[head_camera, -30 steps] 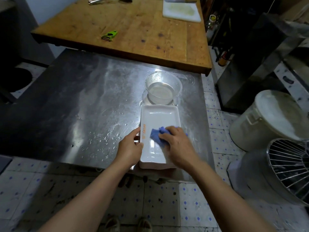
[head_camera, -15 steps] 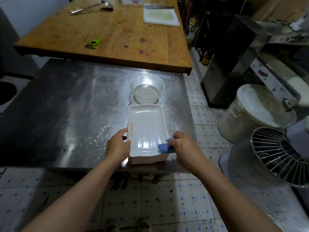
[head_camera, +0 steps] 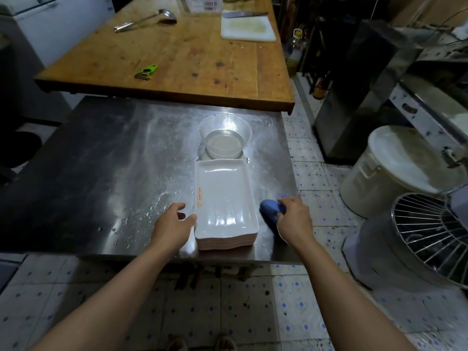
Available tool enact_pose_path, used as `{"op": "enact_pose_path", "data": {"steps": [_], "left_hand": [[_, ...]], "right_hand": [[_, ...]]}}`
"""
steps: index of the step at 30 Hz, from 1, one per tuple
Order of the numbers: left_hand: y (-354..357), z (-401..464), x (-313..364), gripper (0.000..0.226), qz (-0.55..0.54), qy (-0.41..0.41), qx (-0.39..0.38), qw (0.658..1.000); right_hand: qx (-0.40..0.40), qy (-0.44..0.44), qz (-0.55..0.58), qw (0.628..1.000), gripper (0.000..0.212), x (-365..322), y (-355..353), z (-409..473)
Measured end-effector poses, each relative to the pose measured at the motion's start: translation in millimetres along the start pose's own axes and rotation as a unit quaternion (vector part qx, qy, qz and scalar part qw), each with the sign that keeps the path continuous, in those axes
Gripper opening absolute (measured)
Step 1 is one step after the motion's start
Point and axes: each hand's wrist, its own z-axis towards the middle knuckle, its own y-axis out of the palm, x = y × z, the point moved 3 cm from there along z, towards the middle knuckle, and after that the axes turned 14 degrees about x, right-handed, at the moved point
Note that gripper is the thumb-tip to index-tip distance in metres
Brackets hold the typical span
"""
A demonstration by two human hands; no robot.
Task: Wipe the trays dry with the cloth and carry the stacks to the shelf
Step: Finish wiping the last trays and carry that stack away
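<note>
On the wet steel bench (head_camera: 106,158) I see the tray stack (head_camera: 225,201) near the front edge. My left hand (head_camera: 172,225) is spread, thumb at its rim; my right hand (head_camera: 295,220) clutches the blue cloth (head_camera: 271,211), partly hidden.

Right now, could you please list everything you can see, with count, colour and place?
trays: one stack, white, near edge of steel table
cloth: one, blue, right of the stack, on the table
bowl: one, clear, behind the stack
steel table: one, grey, wet
wooden table: one, brown, behind
peeler: one, green, wooden table
ladle: one, metal, wooden table
cutting board: one, white, wooden table
bucket: one, white, floor at right
left hand: by the stack's left edge
right hand: holds the cloth
</note>
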Motion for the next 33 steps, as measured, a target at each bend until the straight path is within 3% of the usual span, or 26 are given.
{"op": "enact_pose_path", "data": {"steps": [3,5,6,9,13,17,20,22,27,33], "left_hand": [[2.7,2.4,-3.0,0.047,-0.008,-0.016,-0.01,1.0],[7.9,3.0,-4.0,0.048,-0.016,-0.029,-0.025,0.999],[11.5,3.3,-4.4,0.049,-0.025,-0.036,-0.034,0.998],[25.3,6.0,-4.2,0.052,-0.072,-0.067,-0.062,0.993],[39.7,11.6,-8.4,0.055,-0.124,-0.111,-0.08,0.983],[47.7,16.5,-12.0,0.054,-0.179,-0.137,-0.103,0.969],[54.1,16.9,-11.6,0.046,-0.213,-0.143,-0.116,0.96],[58.7,14.7,-13.2,0.039,-0.258,-0.156,-0.112,0.947],[64.3,11.1,-14.5,0.018,-0.361,-0.194,-0.1,0.906],[60.5,13.2,-7.5,0.025,-0.36,-0.176,-0.114,0.909]], "right_hand": [[-0.053,-0.027,-0.032,0.998,0.038,-1.3,9.9,-1.9],[-0.043,0.008,0.024,0.999,0.03,-8.1,10.6,-4.7],[-0.051,0.04,0.08,0.995,0.036,-12.6,11.8,-6.5],[-0.164,0.156,0.241,0.944,0.065,-27.1,24.6,-14.8],[-0.224,0.2,0.269,0.915,0.074,-33.4,46.5,-11.1],[-0.224,0.204,0.301,0.904,0.065,-34.6,56.8,-8.4],[-0.22,0.198,0.358,0.886,0.025,-38.3,57.8,-9.6],[-0.214,0.2,0.384,0.876,0.014,-38.7,59.4,-10.7],[-0.219,0.204,0.41,0.861,0.02,-39.6,59.1,-14.5],[-0.219,0.196,0.445,0.846,0.029,-38.0,61.4,-15.3]]}}
